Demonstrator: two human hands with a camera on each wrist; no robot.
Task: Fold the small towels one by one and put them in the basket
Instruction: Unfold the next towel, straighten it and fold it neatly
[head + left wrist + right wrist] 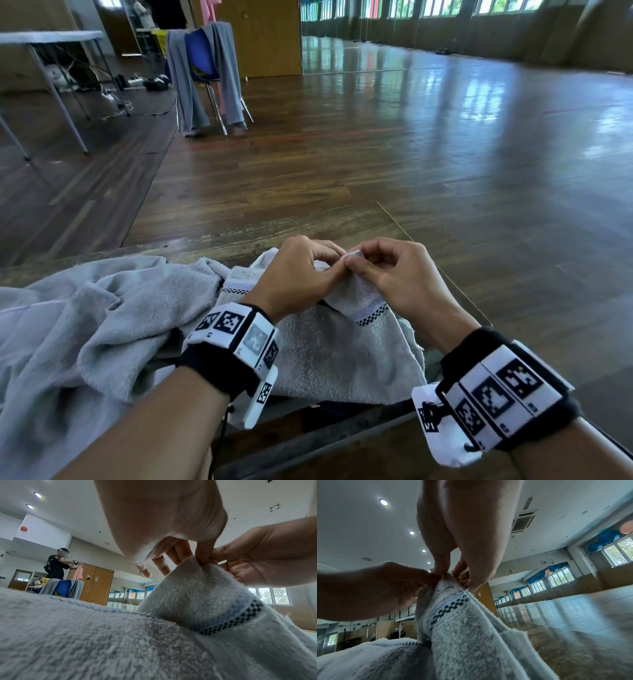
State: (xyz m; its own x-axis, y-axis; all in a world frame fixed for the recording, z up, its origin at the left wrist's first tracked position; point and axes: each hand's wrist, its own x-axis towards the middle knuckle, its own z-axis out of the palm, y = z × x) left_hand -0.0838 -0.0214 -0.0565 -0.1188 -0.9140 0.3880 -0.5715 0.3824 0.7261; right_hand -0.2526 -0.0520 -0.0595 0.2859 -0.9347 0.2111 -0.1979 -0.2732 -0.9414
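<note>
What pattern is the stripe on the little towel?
A dark-and-white checkered band beside a pale blue stripe on the small towel; clearest in the left wrist view.

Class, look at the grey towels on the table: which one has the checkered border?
The small towel pinched at its top by both hands. The plush towel heaped left shows no checkered band.

Your left hand (297,274) is reaching in from seven o'clock and your right hand (399,274) from five o'clock, both forearms angling toward the middle so the fingertips are meeting at twelve o'clock. Each hand is pinching the same raised corner of the towel (346,346) between thumb and forefinger, the other fingers curling loosely. Both wrists are wearing black bands with marker tags.
</note>
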